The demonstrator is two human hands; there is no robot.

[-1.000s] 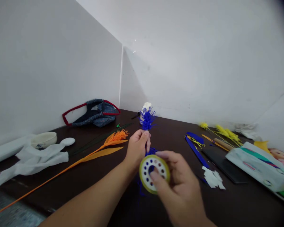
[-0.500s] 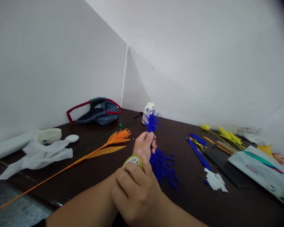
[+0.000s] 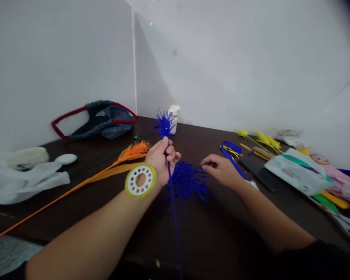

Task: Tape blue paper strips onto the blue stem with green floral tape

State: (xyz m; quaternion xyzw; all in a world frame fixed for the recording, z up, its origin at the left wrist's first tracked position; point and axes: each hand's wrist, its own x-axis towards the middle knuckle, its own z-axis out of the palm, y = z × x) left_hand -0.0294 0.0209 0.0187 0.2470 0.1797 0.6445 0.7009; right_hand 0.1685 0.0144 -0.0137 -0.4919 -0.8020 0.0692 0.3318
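My left hand (image 3: pixel 162 157) pinches a blue artificial flower (image 3: pixel 165 123) just under its spiky head. Its thin blue stem (image 3: pixel 174 217) runs down toward the front edge of the table. A roll of yellowish tape (image 3: pixel 140 180) with a white holed core sits on my left wrist. To the right, my right hand (image 3: pixel 218 168) hovers by a pile of blue spiky pieces (image 3: pixel 188 181), its fingers loosely curled with a gap to the thumb. Nothing shows between them. A white bottle (image 3: pixel 174 116) stands behind the flower head.
On the dark table (image 3: pixel 216 237), an orange artificial flower (image 3: pixel 105 171), a white bowl (image 3: pixel 27 157) and a denim bag (image 3: pixel 105 120) lie left. On the right are yellow flowers (image 3: pixel 265 140), a black flat object (image 3: pixel 262 175) and a white packet (image 3: pixel 299 171). Walls close the back.
My right hand has left the tape roll at my left wrist and moved right, near the blue pile. My left hand has shifted up and left with the blue flower. The view has shifted.
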